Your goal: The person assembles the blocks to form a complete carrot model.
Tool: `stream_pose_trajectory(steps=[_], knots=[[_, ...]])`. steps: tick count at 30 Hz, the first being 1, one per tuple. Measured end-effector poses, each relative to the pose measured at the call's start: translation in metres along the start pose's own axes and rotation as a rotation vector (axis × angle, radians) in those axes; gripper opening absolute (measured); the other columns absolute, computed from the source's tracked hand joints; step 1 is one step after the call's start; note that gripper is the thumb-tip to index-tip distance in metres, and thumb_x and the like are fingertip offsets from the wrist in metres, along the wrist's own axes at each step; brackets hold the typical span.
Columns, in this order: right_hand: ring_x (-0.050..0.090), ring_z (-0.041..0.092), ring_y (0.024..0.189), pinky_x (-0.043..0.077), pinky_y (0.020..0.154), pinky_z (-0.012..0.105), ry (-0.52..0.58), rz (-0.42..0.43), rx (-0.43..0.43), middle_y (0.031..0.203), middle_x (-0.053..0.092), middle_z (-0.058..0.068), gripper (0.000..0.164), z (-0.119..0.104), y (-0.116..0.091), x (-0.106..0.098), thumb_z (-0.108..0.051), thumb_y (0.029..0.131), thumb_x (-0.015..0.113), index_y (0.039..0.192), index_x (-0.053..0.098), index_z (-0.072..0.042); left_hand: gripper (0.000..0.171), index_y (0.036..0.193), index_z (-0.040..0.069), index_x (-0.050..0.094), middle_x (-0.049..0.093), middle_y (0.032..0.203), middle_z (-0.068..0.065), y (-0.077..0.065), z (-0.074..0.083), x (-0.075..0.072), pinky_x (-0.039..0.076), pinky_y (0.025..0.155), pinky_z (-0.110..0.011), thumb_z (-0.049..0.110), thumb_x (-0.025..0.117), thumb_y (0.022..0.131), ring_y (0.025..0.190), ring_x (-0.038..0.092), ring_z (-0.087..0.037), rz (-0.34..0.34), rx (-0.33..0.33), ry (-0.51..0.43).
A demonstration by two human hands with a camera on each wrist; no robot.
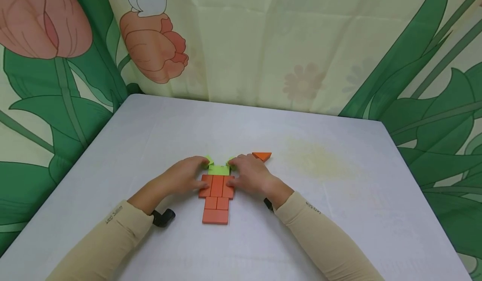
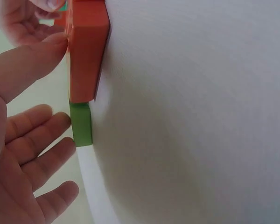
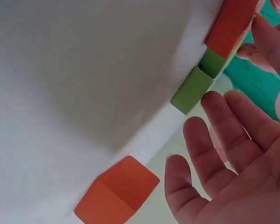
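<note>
Several flat red-orange blocks (image 1: 216, 187) lie edge to edge in a column on the table. A light green block (image 1: 219, 171) adjoins their far end, with a small green block (image 1: 208, 161) at its left corner and another (image 3: 192, 90) at its right. My left hand (image 1: 183, 175) touches the left small green block with its fingertips, and its thumb rests on a red-orange block (image 2: 87, 56). On the opposite side, my right hand (image 1: 251, 174) touches the right green piece with loosely straight fingers, its thumb at the right red-orange block. The fingers partly hide both small green blocks.
An orange triangular block (image 1: 262, 156) lies apart, just beyond the right hand. Black wrist-camera mounts (image 1: 164, 218) sit under the sleeves. The white-covered table (image 1: 339, 226) meets a flower-printed curtain (image 1: 241, 42) at its far edge.
</note>
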State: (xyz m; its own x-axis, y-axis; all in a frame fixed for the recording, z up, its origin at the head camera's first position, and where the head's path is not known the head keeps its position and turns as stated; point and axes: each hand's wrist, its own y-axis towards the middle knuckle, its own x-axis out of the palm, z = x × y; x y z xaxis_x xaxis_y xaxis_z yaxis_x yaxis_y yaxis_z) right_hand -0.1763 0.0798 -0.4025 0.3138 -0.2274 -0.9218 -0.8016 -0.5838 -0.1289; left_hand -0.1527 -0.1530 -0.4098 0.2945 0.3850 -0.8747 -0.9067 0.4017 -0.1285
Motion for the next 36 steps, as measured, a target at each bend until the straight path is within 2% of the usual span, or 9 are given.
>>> stream_pose_trajectory(steps=[7,12,14,17,20,24,29,36], knots=[[0.050,0.030,0.129,0.042,0.106,0.042,0.111,0.024,0.047,0.137,0.059,0.008,0.058,0.009,-0.004,-0.017,-0.033,0.090,0.075,0.140,0.057,-0.007,0.066,0.136,-0.004,0.052,0.056,0.137,-0.017,0.002,0.004,-0.001,0.038,0.109,-0.049,0.025,0.082,0.085,0.131,0.049,-0.035,-0.015,-0.015,0.021],[0.056,0.030,0.118,0.045,0.098,0.045,0.061,0.078,0.103,0.134,0.060,0.010,0.056,0.034,-0.009,-0.033,-0.027,0.090,0.074,0.139,0.058,-0.006,0.066,0.136,-0.004,0.052,0.056,0.136,-0.017,0.002,0.007,-0.002,0.038,0.109,-0.048,0.027,0.082,0.085,0.131,0.049,-0.034,-0.012,-0.013,0.047],[0.056,0.030,0.112,0.047,0.095,0.045,0.049,0.083,0.125,0.131,0.061,0.011,0.053,0.044,-0.011,-0.035,-0.023,0.090,0.073,0.138,0.058,-0.005,0.066,0.136,-0.004,0.053,0.057,0.136,-0.017,0.001,0.007,-0.002,0.038,0.109,-0.047,0.027,0.082,0.085,0.131,0.049,-0.034,-0.011,-0.021,0.050],[0.057,0.030,0.110,0.047,0.096,0.044,0.054,0.073,0.159,0.128,0.063,0.011,0.047,0.056,-0.013,-0.037,-0.016,0.093,0.070,0.137,0.059,-0.004,0.066,0.135,-0.004,0.053,0.057,0.136,-0.017,0.001,0.007,-0.002,0.039,0.109,-0.048,0.026,0.083,0.084,0.130,0.050,-0.034,-0.013,-0.025,0.050],[0.059,0.031,0.113,0.046,0.099,0.045,0.058,0.066,0.166,0.124,0.065,0.012,0.042,0.063,-0.014,-0.038,-0.009,0.094,0.066,0.136,0.060,-0.003,0.066,0.135,-0.004,0.053,0.057,0.135,-0.017,0.002,0.007,-0.001,0.039,0.108,-0.048,0.026,0.083,0.084,0.130,0.050,-0.034,-0.014,-0.028,0.047],[0.056,0.033,0.119,0.044,0.102,0.046,0.075,0.075,0.182,0.129,0.064,0.012,0.044,0.069,-0.016,-0.041,-0.009,0.094,0.064,0.137,0.058,-0.004,0.066,0.135,-0.003,0.053,0.057,0.135,-0.016,0.003,0.007,0.000,0.039,0.108,-0.048,0.027,0.083,0.084,0.130,0.050,-0.034,-0.016,-0.032,0.046],[0.056,0.033,0.119,0.043,0.102,0.046,0.080,0.071,0.203,0.128,0.064,0.013,0.044,0.075,-0.020,-0.044,-0.006,0.091,0.059,0.135,0.061,-0.004,0.067,0.136,-0.002,0.053,0.057,0.136,-0.016,0.003,0.006,0.000,0.039,0.108,-0.048,0.028,0.083,0.085,0.131,0.049,-0.033,-0.018,-0.033,0.048],[0.059,0.032,0.113,0.046,0.099,0.045,0.088,0.072,0.155,0.119,0.067,0.013,0.035,0.078,-0.022,-0.041,-0.006,0.091,0.064,0.126,0.065,-0.002,0.068,0.136,-0.003,0.052,0.056,0.136,-0.016,0.003,0.004,0.000,0.039,0.108,-0.048,0.029,0.083,0.084,0.131,0.049,-0.034,-0.015,-0.037,0.045]])
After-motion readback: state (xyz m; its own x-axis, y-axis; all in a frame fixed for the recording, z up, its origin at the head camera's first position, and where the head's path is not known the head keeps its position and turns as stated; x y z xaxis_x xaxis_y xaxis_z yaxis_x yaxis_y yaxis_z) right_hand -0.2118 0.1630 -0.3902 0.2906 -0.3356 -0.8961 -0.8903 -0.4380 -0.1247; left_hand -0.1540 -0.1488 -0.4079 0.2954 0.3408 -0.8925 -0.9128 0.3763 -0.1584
